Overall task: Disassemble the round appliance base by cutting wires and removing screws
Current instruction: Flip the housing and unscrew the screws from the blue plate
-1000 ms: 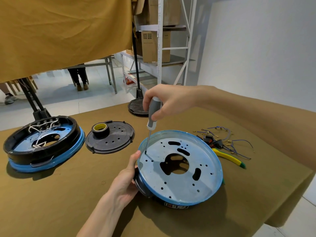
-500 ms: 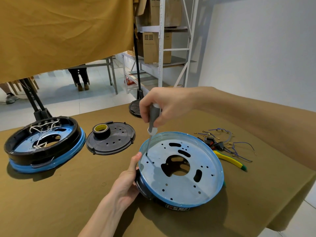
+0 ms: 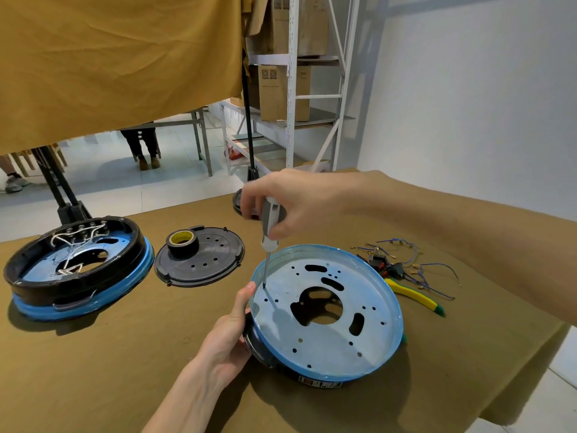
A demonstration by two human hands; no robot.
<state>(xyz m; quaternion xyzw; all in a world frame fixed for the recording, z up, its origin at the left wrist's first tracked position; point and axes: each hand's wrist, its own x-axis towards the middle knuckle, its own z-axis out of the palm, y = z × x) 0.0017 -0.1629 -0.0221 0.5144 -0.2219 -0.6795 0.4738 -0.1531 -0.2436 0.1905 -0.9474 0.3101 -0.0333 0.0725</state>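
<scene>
The round appliance base (image 3: 331, 348) lies tilted on the table, its pale metal plate with a blue rim facing up. My left hand (image 3: 229, 334) grips its left edge, thumb up along the rim. My right hand (image 3: 287, 203) grips the grey handle of a screwdriver (image 3: 271, 225) held upright. The screwdriver's tip touches the plate near the left rim, just beside my left thumb.
A second black and blue base (image 3: 78, 270) with white wires sits at the far left. A black perforated lid (image 3: 203, 257) carries a roll of tape (image 3: 182, 243). Cut wires and connectors (image 3: 402, 267) and yellow-handled cutters (image 3: 415, 296) lie right of the base. The table's right edge is close.
My right hand has turned on the screwdriver handle, fingers shifting round it. The tip stays at the same spot and my left hand keeps its hold.
</scene>
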